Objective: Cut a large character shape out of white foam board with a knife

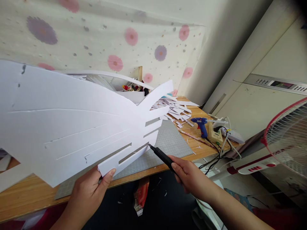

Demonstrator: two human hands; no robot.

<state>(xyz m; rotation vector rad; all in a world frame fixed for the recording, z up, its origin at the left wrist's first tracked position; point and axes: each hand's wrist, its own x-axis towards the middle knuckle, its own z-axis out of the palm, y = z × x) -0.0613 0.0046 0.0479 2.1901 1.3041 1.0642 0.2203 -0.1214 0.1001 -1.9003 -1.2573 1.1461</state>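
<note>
A large white foam board [72, 127], cut into a curved shape with slots and finger-like strips at its right end, is tilted up above the table. My left hand [92, 187] pinches its lower edge between thumb and fingers. My right hand [185, 172] is closed round a black craft knife [164, 158]. The knife's tip meets the board at the right end of the lowest slot. Thin scored lines and a few dark marks show on the board's face. Beneath it lies a grey cutting mat [170, 137].
White offcuts [177, 110] are heaped at the back of the wooden table [203, 116]. A blue glue gun [201, 126], a power strip [215, 132] and cables lie at the right. Beyond the table's right edge stands a fan [287, 140].
</note>
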